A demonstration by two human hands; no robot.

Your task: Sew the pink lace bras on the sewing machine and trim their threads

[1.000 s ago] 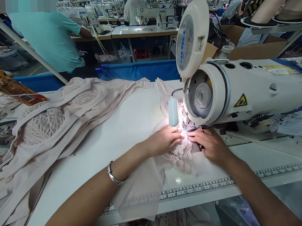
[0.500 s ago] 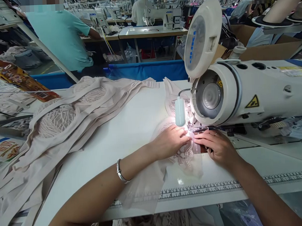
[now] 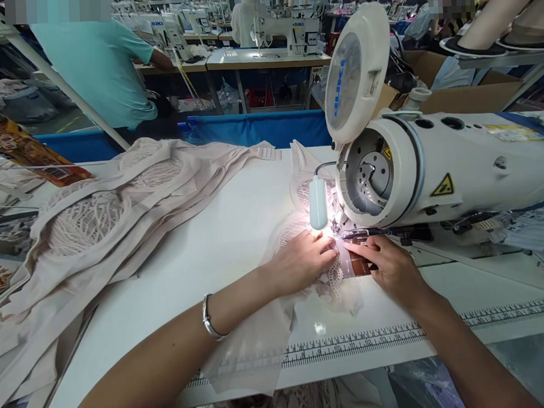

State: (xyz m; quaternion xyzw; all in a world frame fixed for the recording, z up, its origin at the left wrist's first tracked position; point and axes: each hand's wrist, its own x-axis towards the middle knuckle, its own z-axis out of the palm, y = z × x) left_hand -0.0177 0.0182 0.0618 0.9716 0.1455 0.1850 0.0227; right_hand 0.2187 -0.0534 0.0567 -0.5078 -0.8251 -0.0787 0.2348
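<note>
Pale pink lace fabric [image 3: 333,279] lies under the sewing machine [image 3: 468,159], near its lit needle area. My left hand [image 3: 304,261], with a silver bracelet at the wrist, presses onto the lace left of the needle, its fingers bent and closed on the cloth. My right hand [image 3: 394,265] is on the other side, its index finger stretched flat toward the needle along a sheer strip [image 3: 345,262], the other fingers curled lower. A small pale lamp [image 3: 317,203] hangs above my left fingertips. The fabric right under the needle is partly hidden by my fingers and glare.
A heap of pale lace garments [image 3: 87,218] covers the table's left side, beside a brown snack packet [image 3: 30,148]. The machine's round cover [image 3: 359,74] stands raised. A printed ruler [image 3: 350,347] runs along the front edge. A co-worker in a turquoise shirt [image 3: 95,67] sits beyond.
The parts inside the machine's round opening were blurred and now show sharply. My right hand has drawn its other fingers back, leaving the index extended. The whole view has shifted slightly.
</note>
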